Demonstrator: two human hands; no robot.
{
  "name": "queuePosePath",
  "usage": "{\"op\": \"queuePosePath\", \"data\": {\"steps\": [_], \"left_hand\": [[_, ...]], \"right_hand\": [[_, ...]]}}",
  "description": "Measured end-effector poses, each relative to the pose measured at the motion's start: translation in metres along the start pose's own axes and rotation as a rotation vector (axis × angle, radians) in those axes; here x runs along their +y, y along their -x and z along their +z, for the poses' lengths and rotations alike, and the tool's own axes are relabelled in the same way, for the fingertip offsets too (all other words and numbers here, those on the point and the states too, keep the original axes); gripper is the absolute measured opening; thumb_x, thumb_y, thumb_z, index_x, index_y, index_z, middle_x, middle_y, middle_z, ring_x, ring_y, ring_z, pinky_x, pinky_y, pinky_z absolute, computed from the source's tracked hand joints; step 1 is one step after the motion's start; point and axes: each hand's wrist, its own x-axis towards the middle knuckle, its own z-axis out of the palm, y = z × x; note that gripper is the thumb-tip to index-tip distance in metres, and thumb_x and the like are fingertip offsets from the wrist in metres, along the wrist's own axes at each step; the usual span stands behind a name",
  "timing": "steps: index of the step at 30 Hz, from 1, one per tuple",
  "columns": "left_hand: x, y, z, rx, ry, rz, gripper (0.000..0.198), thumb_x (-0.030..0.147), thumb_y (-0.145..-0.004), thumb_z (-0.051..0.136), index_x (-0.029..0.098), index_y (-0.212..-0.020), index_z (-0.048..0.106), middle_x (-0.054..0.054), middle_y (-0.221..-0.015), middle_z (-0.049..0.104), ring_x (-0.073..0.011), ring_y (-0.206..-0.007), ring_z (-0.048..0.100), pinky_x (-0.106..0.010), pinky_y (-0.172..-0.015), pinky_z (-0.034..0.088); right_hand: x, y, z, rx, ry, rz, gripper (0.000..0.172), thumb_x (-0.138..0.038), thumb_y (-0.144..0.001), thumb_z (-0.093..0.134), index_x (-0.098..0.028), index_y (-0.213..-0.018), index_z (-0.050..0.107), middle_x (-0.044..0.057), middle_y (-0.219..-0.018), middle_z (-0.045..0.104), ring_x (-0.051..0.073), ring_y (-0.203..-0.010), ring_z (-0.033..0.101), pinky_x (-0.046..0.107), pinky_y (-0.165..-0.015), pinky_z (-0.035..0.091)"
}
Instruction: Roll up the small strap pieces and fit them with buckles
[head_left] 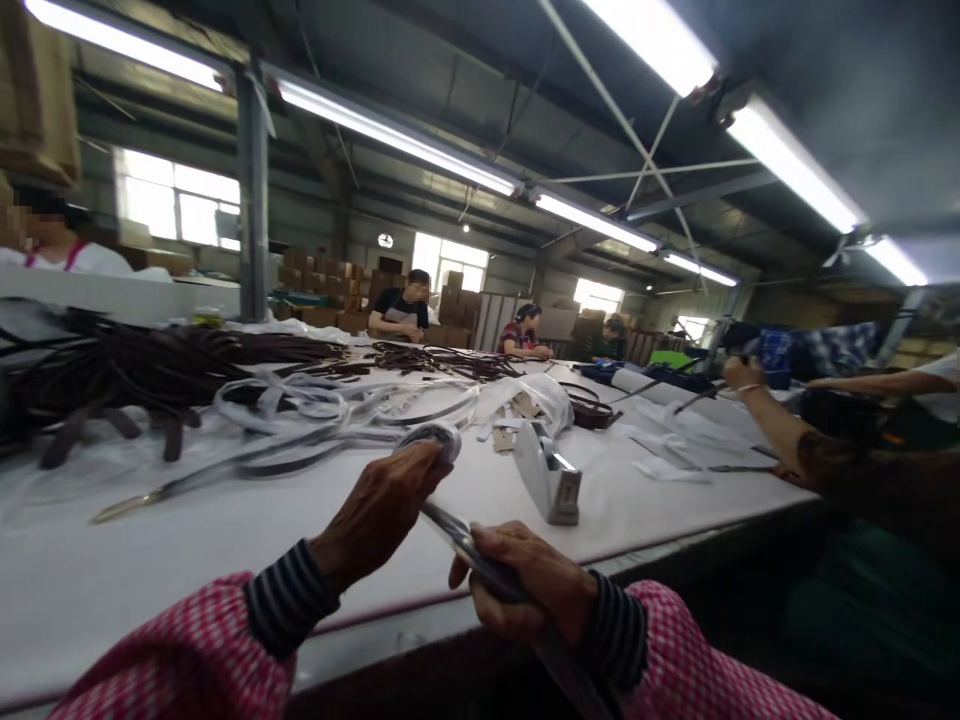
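Two hands work one grey strap (450, 530) just above the near edge of the white table (150, 560). The left hand (379, 510) is closed on the strap's rolled end (435, 437), and the right hand (525, 585) is clamped round its length nearer the body, the strap running on below the table edge. I judge the roll could spring loose if the left grip slackens, since it is only pinched. A tape dispenser (551, 475) stands just beyond the hands on the table, and a swinging strap end could knock it. Further along the table lie loose white straps (322, 410) and a dark strap pile (150, 365), which could snag a trailing tail. Co-workers sit at the table's far side and right side, and one co-worker's arm (765, 415) reaches in over it.
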Motion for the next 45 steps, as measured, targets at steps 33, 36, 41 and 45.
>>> {"op": "queuePosePath", "data": {"steps": [33,36,41,45], "left_hand": [[-0.056,0.036,0.024,-0.34,1.455,-0.695,0.066,0.061,-0.093,0.05,0.013,-0.047,0.056,0.0,-0.037,0.044,-0.008,-0.035,0.037,-0.022,-0.04,0.023],[-0.059,0.039,0.021,-0.171,1.45,-0.767,0.065,0.061,-0.092,0.054,0.015,-0.046,0.053,0.001,-0.036,0.044,-0.0071,-0.034,0.035,-0.022,-0.041,0.023],[-0.067,0.044,0.016,-0.034,1.425,-0.875,0.055,0.057,-0.083,0.064,0.014,-0.05,0.057,0.0,-0.039,0.051,-0.0093,-0.035,0.039,-0.023,-0.04,0.027],[-0.068,0.048,0.02,-0.048,1.405,-0.928,0.052,0.057,-0.078,0.07,0.014,-0.052,0.059,-0.001,-0.042,0.053,-0.0094,-0.037,0.042,-0.022,-0.039,0.026]], "right_hand": [[0.003,-0.067,0.011,0.309,0.89,-0.347,0.029,-0.04,-0.096,0.064,-0.022,-0.118,0.057,0.0,-0.101,0.068,0.017,-0.092,0.064,0.027,-0.083,0.047],[0.004,-0.086,0.017,0.295,0.746,-0.326,0.022,-0.039,-0.092,0.069,-0.019,-0.098,0.061,-0.002,-0.086,0.063,0.014,-0.079,0.06,0.025,-0.073,0.046],[0.013,-0.099,0.023,0.288,0.689,-0.292,0.025,-0.042,-0.095,0.061,-0.02,-0.087,0.052,-0.005,-0.068,0.053,0.012,-0.063,0.051,0.026,-0.062,0.04],[0.021,-0.093,0.023,0.319,0.855,-0.355,0.02,-0.036,-0.092,0.056,-0.02,-0.085,0.047,-0.002,-0.075,0.054,0.014,-0.067,0.049,0.028,-0.064,0.036]]}}
